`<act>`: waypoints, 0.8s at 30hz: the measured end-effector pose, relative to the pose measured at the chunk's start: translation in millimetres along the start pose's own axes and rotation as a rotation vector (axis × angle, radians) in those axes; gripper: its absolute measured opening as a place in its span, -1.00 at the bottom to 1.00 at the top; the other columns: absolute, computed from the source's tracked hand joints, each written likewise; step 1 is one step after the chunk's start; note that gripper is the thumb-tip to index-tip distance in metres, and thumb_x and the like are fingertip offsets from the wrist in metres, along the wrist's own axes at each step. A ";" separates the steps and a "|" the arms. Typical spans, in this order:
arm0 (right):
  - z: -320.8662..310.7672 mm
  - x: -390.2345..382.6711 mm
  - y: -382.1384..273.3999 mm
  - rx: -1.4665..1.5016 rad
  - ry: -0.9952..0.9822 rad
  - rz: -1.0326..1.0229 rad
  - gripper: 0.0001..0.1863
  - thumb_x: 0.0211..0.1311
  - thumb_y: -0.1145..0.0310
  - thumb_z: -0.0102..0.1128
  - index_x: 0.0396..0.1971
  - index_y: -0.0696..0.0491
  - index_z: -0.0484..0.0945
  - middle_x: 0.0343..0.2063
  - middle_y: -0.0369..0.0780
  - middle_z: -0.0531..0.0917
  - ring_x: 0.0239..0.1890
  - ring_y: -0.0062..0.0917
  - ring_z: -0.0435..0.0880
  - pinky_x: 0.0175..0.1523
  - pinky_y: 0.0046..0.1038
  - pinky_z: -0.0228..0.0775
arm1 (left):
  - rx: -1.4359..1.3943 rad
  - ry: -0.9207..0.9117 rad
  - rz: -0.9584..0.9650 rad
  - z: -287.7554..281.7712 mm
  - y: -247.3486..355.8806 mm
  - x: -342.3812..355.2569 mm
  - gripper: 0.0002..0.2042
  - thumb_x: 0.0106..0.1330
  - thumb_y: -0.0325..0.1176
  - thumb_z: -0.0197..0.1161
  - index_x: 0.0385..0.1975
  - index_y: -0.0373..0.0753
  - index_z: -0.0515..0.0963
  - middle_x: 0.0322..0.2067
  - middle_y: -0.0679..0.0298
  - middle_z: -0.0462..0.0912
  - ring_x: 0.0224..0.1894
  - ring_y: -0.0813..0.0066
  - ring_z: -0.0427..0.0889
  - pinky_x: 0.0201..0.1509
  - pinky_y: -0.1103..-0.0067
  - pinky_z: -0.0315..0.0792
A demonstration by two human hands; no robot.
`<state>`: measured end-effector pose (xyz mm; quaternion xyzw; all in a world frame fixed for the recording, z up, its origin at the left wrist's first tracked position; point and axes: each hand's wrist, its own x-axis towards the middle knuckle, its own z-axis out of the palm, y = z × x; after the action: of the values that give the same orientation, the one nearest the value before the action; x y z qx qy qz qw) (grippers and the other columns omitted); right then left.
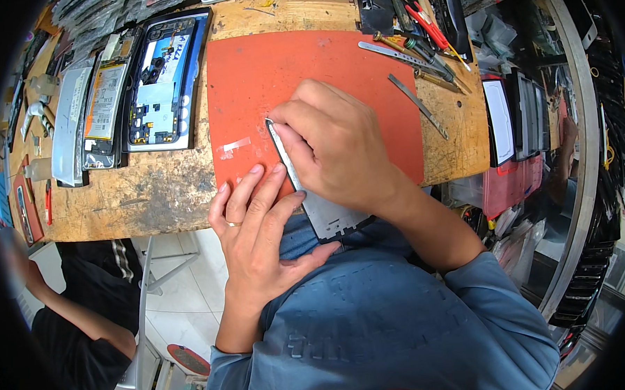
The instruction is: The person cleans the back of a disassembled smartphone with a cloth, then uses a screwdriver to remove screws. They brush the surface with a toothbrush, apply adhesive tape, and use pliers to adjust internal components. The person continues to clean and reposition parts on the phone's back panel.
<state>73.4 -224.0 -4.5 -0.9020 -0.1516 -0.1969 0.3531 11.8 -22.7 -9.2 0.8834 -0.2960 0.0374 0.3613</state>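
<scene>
Panel [327, 215] likely stiff, fragile: hold edges. My right fingers [301, 121] curl, grip unclear; left fingers [259, 203] spread at left edge.

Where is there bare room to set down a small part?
On the orange mat, beyond the right hand; also on stained wood below the opened phones, left of the mat. Crowded: upper right with tools, upper left with packets.

The mat [307, 63] at the centre is orange-red; the table [166, 194] around it is tan, mottled with dark stains. The panel [324, 212] mid-frame is grey with a black edge, the shirt [401, 316] at lower centre dusty blue, the floor tiles [198, 297] at lower left white.
</scene>
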 end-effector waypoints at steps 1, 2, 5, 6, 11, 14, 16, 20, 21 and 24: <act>-0.8 0.6 0.6 0.005 -0.009 -0.006 -0.87 0.13 0.47 0.39 -0.32 0.11 0.64 -0.35 -0.15 0.55 -0.24 -0.15 0.64 -0.17 -0.12 0.49 | 0.000 0.004 0.003 0.2 -0.1 0.2 -0.28 -0.10 0.10 0.79 0.07 -0.12 0.71 0.37 0.15 0.68 0.52 0.08 0.49 0.65 0.04 0.03; -2.0 1.3 1.5 0.009 -0.021 -0.013 -0.87 0.13 0.47 0.38 -0.32 0.11 0.64 -0.34 -0.15 0.55 -0.24 -0.15 0.64 -0.17 -0.12 0.50 | -0.005 0.005 -0.002 0.5 -0.2 0.3 -0.27 -0.10 0.10 0.80 0.07 -0.12 0.70 0.37 0.15 0.68 0.52 0.07 0.49 0.65 0.05 0.02; -7.1 4.1 3.5 0.016 -0.065 -0.044 -0.88 0.13 0.46 0.37 -0.33 0.12 0.64 -0.33 -0.15 0.56 -0.23 -0.16 0.65 -0.16 -0.13 0.51 | -0.035 0.018 -0.022 2.5 -1.1 -0.2 -0.25 -0.11 0.11 0.81 0.05 -0.12 0.65 0.37 0.14 0.69 0.53 0.07 0.49 0.66 0.05 0.00; -9.3 5.2 3.5 0.018 -0.084 -0.055 -0.88 0.12 0.46 0.37 -0.33 0.12 0.65 -0.33 -0.15 0.56 -0.22 -0.16 0.65 -0.16 -0.14 0.51 | -0.058 0.023 -0.034 2.8 -1.7 -0.2 -0.24 -0.11 0.11 0.82 0.05 -0.12 0.63 0.37 0.14 0.69 0.53 0.07 0.49 0.67 0.05 -0.02; -20.4 2.3 2.7 0.002 -0.152 -0.115 -0.79 0.11 0.58 0.41 -0.21 0.14 0.72 -0.31 -0.16 0.62 -0.25 -0.17 0.66 -0.21 -0.18 0.51 | -0.100 0.013 -0.077 5.7 -3.8 -5.9 -0.03 -0.07 0.14 0.82 0.26 -0.17 0.40 0.40 0.15 0.68 0.61 0.08 0.41 0.70 -0.02 -0.18; -26.0 -6.3 -2.2 -0.005 -0.180 -0.143 -0.82 0.09 0.54 0.38 -0.26 0.13 0.69 -0.31 -0.18 0.60 -0.25 -0.20 0.65 -0.21 -0.20 0.51 | -0.063 0.011 -0.092 5.6 -2.2 -8.1 0.18 -0.03 0.18 0.80 0.48 -0.24 0.18 0.40 0.17 0.69 0.65 0.08 0.35 0.70 -0.06 -0.28; -27.3 -15.2 -6.2 -0.017 -0.195 -0.168 -0.84 0.07 0.47 0.35 -0.31 0.11 0.65 -0.32 -0.20 0.56 -0.20 -0.24 0.65 -0.19 -0.21 0.51 | -0.007 0.016 -0.103 3.7 0.7 -8.1 0.31 -0.02 0.22 0.79 0.59 -0.28 0.03 0.39 0.17 0.70 0.67 0.07 0.32 0.70 -0.07 -0.32; -32.0 -31.3 -12.8 -0.002 -0.205 -0.196 -0.84 0.04 0.44 0.32 -0.33 0.09 0.61 -0.35 -0.22 0.51 -0.26 -0.29 0.61 -0.24 -0.25 0.46 | -0.159 0.092 -0.103 14.1 -5.6 -12.3 0.43 -0.03 0.28 0.77 0.65 -0.33 -0.11 0.39 0.15 0.70 0.70 0.08 0.28 0.71 -0.07 -0.32; -33.4 -34.8 -14.4 0.003 -0.207 -0.199 -0.84 0.04 0.43 0.32 -0.34 0.09 0.60 -0.35 -0.22 0.50 -0.27 -0.30 0.60 -0.25 -0.25 0.44 | -0.142 0.093 -0.095 13.5 -5.9 -11.5 0.42 -0.03 0.29 0.76 0.65 -0.33 -0.08 0.37 0.13 0.71 0.68 0.07 0.31 0.71 -0.07 -0.31; -41.4 -43.8 -20.8 0.005 -0.258 -0.196 -0.84 0.04 0.39 0.31 -0.35 0.07 0.58 -0.37 -0.23 0.48 -0.30 -0.33 0.57 -0.26 -0.27 0.41 | -0.056 0.075 -0.071 6.5 -3.4 -4.8 0.37 -0.06 0.31 0.75 0.63 -0.35 0.06 0.31 0.11 0.74 0.61 0.03 0.41 0.70 -0.08 -0.25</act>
<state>16.1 -244.0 15.1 -0.8998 -0.2835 -0.1127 0.3119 8.8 -22.7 -17.4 0.8809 -0.2516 0.0493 0.3979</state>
